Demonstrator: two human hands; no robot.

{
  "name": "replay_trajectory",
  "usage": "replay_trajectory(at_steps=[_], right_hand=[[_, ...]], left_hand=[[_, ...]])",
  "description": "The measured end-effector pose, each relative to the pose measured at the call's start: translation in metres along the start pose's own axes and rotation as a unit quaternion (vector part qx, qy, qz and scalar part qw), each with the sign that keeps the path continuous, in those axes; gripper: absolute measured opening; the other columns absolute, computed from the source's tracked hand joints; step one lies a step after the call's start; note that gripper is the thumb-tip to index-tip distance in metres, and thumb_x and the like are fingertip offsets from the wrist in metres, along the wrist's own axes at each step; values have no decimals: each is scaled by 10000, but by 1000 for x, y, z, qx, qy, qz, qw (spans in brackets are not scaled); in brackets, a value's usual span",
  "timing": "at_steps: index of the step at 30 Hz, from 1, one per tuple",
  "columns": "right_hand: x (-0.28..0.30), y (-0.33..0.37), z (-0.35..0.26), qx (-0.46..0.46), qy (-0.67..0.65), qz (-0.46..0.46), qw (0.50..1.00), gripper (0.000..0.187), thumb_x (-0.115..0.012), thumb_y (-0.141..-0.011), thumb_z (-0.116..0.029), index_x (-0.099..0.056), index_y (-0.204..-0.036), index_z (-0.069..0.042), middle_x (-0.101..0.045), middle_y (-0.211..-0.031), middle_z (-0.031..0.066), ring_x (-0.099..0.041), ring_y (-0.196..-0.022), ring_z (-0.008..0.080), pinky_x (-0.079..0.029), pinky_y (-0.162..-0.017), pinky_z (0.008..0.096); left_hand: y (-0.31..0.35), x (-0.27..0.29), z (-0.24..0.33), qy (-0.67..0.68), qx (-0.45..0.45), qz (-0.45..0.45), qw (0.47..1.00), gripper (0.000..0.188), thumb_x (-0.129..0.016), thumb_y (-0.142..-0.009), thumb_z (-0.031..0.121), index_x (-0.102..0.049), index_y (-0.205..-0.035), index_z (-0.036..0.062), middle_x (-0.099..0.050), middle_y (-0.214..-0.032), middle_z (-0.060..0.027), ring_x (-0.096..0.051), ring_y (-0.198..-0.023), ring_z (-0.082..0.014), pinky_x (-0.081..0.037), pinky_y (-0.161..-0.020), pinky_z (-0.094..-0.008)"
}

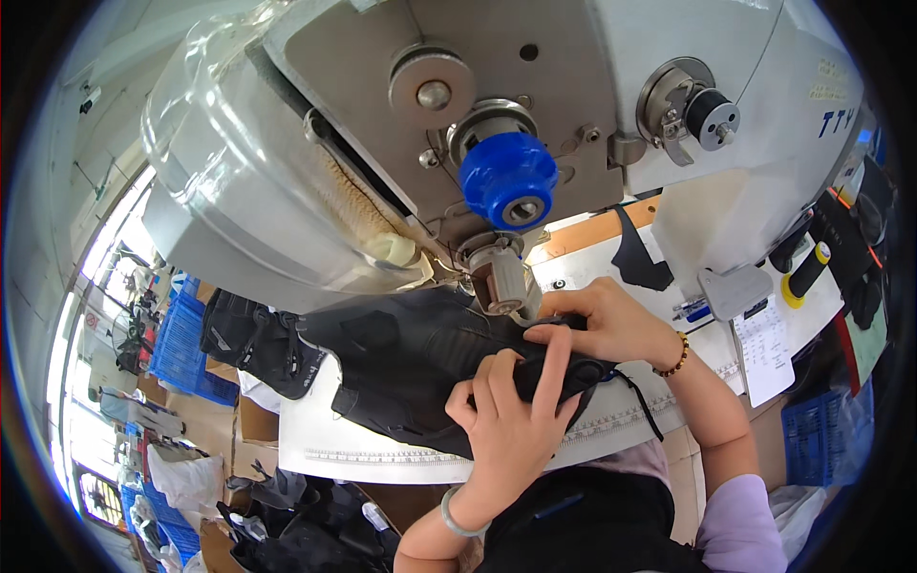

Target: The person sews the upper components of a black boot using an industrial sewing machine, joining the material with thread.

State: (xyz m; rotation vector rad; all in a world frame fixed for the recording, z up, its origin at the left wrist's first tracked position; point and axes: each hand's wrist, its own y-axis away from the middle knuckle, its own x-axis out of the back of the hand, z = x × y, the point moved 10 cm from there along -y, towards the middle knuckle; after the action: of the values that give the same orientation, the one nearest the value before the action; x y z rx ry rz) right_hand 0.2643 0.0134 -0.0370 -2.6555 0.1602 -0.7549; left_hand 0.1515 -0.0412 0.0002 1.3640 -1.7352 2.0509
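Note:
A black sewn fabric piece [401, 358] lies across the white table under the sewing machine head [353, 143]. Its right end is bunched up into folds beneath the presser area [501, 286]. My left hand [511, 411] grips these folds from the near side, fingers bent and index finger stretched over the cloth. My right hand [607, 325] pinches the fabric's edge close beside the presser, thumb and index finger together. A black cord [642, 401] hangs from the piece at the right. The needle tip is hidden.
Another black piece [253, 339] hangs at the table's left end. Right of the machine lie a small black cutout [638, 253], pens, a paper sheet [764, 353] and a yellow-and-black spool [807, 275]. Blue crates [812, 439] and a heap of black pieces [306, 525] surround the table.

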Motion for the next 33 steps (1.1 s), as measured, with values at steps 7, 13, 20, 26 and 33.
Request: replay_trajectory(at_steps=[7,13,20,26,33], right_hand=[[8,4,-37,155,159,84,971,342,-627,-796,-335,-517,-630,-56,-460,-470,92,-458,-426,275,-358,-459,349],[-7,-6,-14,49,35,48,997,420,-598,-831,-361,-479,-583,-43,-436,-463,102,-388,-392,209,-312,-436,311],[-21,-8,22,-80,-209,-29,974,467,-609,-844,-350,-439,-551,-29,-327,-510,-49,-268,-528,27,-248,-456,234],[-29,-3,21,-86,-220,-16,972,435,-609,-849,-344,-466,-572,-40,-330,-525,-74,-262,-538,16,-244,-462,223],[-34,-1,22,-112,-280,26,953,396,-594,-867,-294,-487,-582,-41,-350,-535,-85,-274,-539,12,-250,-462,212]], left_hand=[[3,4,-4,132,-20,80,988,410,-687,-457,149,-505,-822,108,-405,-760,-58,-406,-699,-224,-263,-689,-363],[9,31,-29,293,8,147,945,386,-575,-551,4,-336,-841,94,-392,-674,-42,-364,-593,-172,-326,-639,-337],[13,32,-35,391,38,202,897,362,-632,-643,89,-318,-824,100,-416,-667,-42,-404,-586,-146,-322,-626,-294],[21,31,-52,458,63,207,862,393,-692,-607,139,-349,-798,126,-441,-667,-13,-410,-576,-137,-312,-628,-289],[21,27,-75,545,102,238,797,381,-627,-505,38,-394,-791,130,-468,-677,-14,-434,-596,-154,-297,-693,-319]])
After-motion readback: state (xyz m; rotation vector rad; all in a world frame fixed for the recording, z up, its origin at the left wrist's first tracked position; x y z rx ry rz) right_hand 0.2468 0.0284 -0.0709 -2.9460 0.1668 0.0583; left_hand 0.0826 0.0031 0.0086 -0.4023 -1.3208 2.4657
